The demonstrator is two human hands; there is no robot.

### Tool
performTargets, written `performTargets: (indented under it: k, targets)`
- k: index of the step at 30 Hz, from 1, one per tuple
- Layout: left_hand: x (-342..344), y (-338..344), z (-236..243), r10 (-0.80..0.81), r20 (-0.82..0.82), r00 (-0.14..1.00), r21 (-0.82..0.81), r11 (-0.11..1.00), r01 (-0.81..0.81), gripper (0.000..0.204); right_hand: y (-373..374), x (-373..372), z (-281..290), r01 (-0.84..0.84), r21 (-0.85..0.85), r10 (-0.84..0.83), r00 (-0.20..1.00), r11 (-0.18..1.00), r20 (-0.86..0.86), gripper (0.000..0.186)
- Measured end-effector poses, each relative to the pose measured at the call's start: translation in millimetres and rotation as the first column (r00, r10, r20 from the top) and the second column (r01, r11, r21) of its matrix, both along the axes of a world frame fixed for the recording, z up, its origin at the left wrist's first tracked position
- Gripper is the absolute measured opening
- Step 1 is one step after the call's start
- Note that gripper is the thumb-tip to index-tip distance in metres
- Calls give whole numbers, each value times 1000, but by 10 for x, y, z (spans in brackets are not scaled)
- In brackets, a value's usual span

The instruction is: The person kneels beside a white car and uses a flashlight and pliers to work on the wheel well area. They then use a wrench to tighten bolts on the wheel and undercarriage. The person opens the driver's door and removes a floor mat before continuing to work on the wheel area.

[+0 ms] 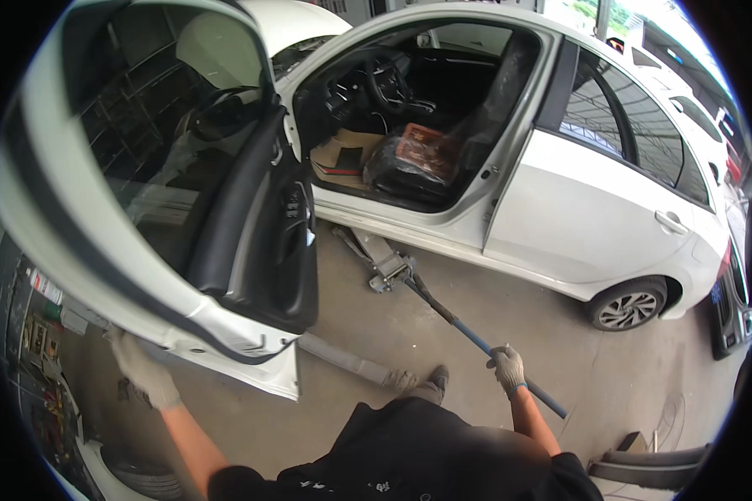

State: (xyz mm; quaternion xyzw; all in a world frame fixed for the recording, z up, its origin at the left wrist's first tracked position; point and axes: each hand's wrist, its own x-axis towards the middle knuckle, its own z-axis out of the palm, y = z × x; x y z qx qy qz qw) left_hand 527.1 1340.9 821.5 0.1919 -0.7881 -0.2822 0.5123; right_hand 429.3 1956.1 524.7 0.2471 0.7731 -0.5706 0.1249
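Observation:
A gloved fist, my right hand (507, 367), is wrapped round the long blue handle (472, 336) of a floor jack (389, 269). The handle slants from the jack down to the right. The jack's front end reaches under the sill of a white car (589, 221). My left hand (144, 371), also gloved, is beside the outer lower edge of the car's open front door (271, 242). Its fingers are blurred, and I cannot tell whether they touch the door.
A seat (409, 171) under clear plastic, with an orange-brown tray (429, 149) on it, shows through the doorway. Cluttered shelving (46, 359) stands at the left, above a tire (142, 476). A dark bumper-like part (731, 309) stands behind the rear wheel (629, 307). My shoe (439, 378) is near the jack handle.

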Motion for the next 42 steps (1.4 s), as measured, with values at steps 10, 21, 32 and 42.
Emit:
performTargets:
  k: [10, 21, 32, 42]
  targets:
    - [-665, -62, 210, 750, -453, 483, -334, 360, -871, 105, -1135, -839, 302, -407, 147, 425, 897, 902, -122, 28]
    - [-371, -1223, 391, 837, -343, 427, -218, 371, -903, 81, -1186, -1254, -515, -552, 52, 549, 834, 832, 65, 37]
    - [-894, -719, 279, 949, -254, 185, 31, 199, -980, 75, -2460, -3855, -1109, -694, 224, 728, 670, 684, -144, 32]
    - [-1211, -83, 619, 969, -115, -217, -236, -239, -942, 83, -3509, -5415, -1523, -793, 301, 832, 555, 529, 3, 33]
